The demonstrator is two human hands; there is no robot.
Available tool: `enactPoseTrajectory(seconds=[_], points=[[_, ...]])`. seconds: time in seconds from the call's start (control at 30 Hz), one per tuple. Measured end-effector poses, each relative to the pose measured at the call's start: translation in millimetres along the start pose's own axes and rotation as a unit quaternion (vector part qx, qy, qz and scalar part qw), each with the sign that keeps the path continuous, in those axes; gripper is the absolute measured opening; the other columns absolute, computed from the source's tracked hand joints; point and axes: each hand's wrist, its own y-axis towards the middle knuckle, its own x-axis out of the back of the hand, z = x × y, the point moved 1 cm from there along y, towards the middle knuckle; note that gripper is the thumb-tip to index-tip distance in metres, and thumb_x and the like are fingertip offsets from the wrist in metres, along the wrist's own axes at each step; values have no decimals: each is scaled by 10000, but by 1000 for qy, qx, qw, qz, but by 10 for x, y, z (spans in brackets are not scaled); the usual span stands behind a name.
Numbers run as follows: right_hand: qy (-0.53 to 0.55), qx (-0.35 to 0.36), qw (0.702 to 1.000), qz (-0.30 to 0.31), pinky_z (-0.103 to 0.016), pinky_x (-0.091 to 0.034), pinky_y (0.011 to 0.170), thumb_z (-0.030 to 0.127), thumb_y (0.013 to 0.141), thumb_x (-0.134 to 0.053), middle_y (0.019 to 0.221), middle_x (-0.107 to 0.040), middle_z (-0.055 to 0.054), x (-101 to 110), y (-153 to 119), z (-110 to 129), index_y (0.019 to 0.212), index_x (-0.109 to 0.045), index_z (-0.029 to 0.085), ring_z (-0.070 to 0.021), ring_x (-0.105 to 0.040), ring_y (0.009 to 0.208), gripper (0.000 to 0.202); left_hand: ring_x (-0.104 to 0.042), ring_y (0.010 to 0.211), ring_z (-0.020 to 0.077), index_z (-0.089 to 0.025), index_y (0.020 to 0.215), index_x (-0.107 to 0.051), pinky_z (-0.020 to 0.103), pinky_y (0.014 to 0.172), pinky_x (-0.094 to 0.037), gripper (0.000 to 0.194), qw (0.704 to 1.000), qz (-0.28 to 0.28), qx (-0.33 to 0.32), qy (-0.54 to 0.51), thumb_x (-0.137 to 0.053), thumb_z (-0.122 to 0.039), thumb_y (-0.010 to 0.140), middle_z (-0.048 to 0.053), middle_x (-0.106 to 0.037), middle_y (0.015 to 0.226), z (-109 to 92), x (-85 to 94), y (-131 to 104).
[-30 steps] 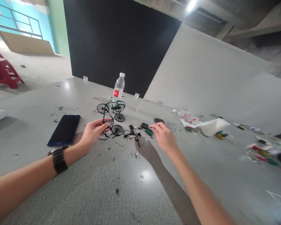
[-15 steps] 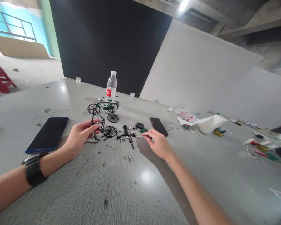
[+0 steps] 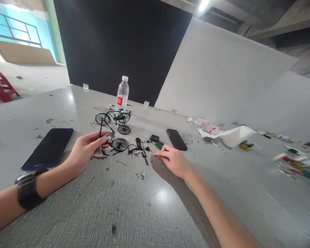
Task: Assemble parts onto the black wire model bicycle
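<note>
My left hand (image 3: 83, 150) pinches the black frame of a partly built model bicycle (image 3: 111, 139) that stands on the grey table (image 3: 134, 206); one black wheel is on it. My right hand (image 3: 173, 159) rests low on the table with its fingers curled, the fingertips next to a scatter of small black and silver parts (image 3: 139, 150) and a small green piece (image 3: 159, 145). Whether it holds a small part cannot be made out. A finished green model bicycle (image 3: 113, 117) stands behind, with a loose black wheel (image 3: 124, 129) lying in front of it.
A dark blue phone (image 3: 48, 147) lies left of my left hand and a black phone (image 3: 176, 139) lies beyond my right hand. A water bottle (image 3: 122, 93) stands at the back. White paper (image 3: 232, 135) and coloured small parts (image 3: 294, 162) lie to the right.
My right hand has drawn back toward me from the green piece and black phone and dropped to the table. My left hand keeps its hold on the bicycle frame. The camera shifted slightly.
</note>
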Motion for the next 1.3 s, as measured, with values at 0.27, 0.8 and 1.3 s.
enactPoseTrajectory(seconds=[0.27, 0.8, 1.3], points=[[5, 7, 1000, 4, -303, -507, 694, 149, 926, -501, 858, -622, -25, 19, 1, 21, 1057, -780, 321, -146, -611, 725, 353, -683, 769, 165, -204, 1074, -760, 213, 563, -445, 441, 1000, 3, -14, 2, -836, -397, 685, 67, -745, 888, 9, -3, 16], [35, 15, 999, 28, -312, -519, 715, 204, 939, -507, 859, -648, -15, 42, 8, 121, 1066, -769, 335, -152, -636, 744, 320, -682, 776, 172, -204, 1089, -758, 232, 581, -459, 443, 1000, 20, -22, 6, -829, -409, 704, 66, -742, 894, 14, 12, 20], [44, 16, 998, 38, -332, -525, 723, 204, 946, -544, 913, -696, -18, 75, -14, 169, 1066, -763, 327, -164, -650, 782, 278, -682, 750, 158, -193, 1054, -766, 203, 548, -415, 456, 1000, 7, -3, -5, -849, -406, 659, 57, -732, 868, -34, -14, -21]])
